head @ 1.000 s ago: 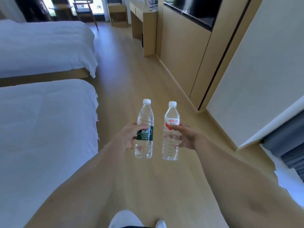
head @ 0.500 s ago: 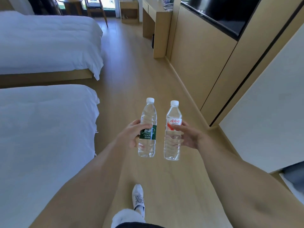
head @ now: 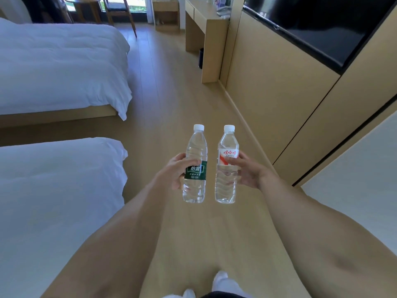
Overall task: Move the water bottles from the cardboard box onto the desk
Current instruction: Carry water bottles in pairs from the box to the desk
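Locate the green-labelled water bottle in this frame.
In the head view the green-labelled bottle is upright in the left hand, mid-frame above the wooden floor, just left of the red-labelled bottle held by the right hand.

A single head-worn camera looks forward and down along the wooden floor (head: 171, 104), close over the forearms. Beds (head: 53, 65) lie left, the wall panelling (head: 279, 93) right, and the counter (head: 206, 24) far ahead.

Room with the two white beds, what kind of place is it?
Probably a hotel room. Two matching beds with white duvets stand side by side, a light wooden desk sits against the wall, and a flat black television screen hangs in the wooden wall panelling.
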`<act>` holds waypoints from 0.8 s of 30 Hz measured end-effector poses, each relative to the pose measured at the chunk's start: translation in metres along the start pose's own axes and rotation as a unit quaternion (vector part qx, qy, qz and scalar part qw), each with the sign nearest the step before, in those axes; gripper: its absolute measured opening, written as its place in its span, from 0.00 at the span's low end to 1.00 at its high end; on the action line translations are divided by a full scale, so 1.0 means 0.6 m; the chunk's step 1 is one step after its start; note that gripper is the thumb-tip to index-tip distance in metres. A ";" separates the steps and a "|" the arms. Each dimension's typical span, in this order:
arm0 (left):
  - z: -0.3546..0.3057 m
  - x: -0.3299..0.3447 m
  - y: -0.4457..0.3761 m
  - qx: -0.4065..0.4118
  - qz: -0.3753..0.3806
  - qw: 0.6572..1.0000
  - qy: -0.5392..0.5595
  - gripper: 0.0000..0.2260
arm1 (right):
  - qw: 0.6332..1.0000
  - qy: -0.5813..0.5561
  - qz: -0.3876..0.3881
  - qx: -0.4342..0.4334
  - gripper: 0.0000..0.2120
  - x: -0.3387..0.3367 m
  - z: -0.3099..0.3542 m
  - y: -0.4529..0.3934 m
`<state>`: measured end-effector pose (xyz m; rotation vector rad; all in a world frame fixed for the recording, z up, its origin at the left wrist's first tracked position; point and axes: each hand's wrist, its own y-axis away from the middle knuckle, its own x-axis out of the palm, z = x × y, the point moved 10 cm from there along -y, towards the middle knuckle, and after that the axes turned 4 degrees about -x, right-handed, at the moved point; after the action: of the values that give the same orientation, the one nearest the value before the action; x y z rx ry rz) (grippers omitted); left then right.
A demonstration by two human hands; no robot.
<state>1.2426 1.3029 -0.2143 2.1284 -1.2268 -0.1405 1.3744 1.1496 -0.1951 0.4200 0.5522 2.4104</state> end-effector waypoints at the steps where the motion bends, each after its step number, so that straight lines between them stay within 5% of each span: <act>1: -0.014 -0.011 -0.019 -0.002 -0.005 1.000 -0.002 0.22 | 1.000 0.000 0.004 0.003 0.31 0.002 0.009 -0.024; 24: -0.439 -0.202 -0.523 -0.004 -0.102 0.994 0.035 0.18 | 0.994 0.014 0.097 0.051 0.30 -0.013 0.328 -0.719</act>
<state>1.5106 1.6353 -0.2251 2.2299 -0.9652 -0.1581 1.6800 1.5103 -0.2342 0.5043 0.6781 2.5835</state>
